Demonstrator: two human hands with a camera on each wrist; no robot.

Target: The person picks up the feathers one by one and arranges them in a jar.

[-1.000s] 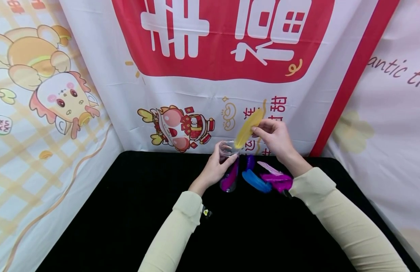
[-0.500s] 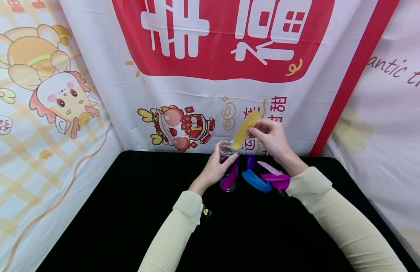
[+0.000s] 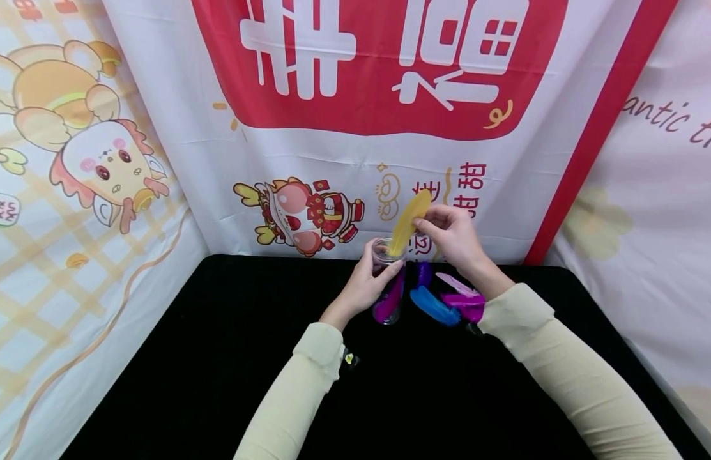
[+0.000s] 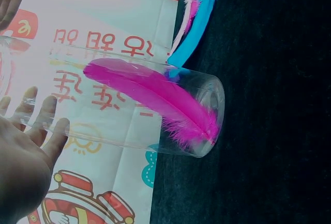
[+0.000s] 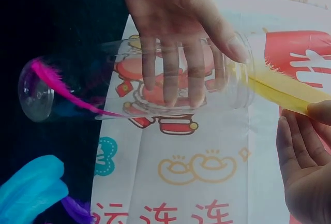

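Observation:
My left hand (image 3: 363, 281) grips a clear jar (image 4: 119, 125) near its top, fingers wrapped behind the wall and thumb in front. One magenta feather (image 4: 150, 92) leans inside the jar, its quill end at the bottom. Between thumb and fingers, my right hand (image 3: 451, 235) pinches a yellow feather (image 3: 409, 220) above the jar. The feather's lower end has entered the mouth, as the right wrist view shows. Right of the jar lie a blue feather (image 3: 434, 306), a purple feather (image 3: 424, 275), a pale pink feather (image 3: 455, 283) and another magenta feather (image 3: 469, 305), partly overlapping.
A black cloth (image 3: 263, 358) covers the table. Behind it hangs a white and red printed banner (image 3: 309, 153), close to the table's back edge. Patterned curtains stand at the left (image 3: 73, 243) and right (image 3: 665, 211).
My right hand has moved left and slightly down with the yellow feather, whose lower end went from beside the rim into the jar's mouth. My left hand and the jar have stayed put.

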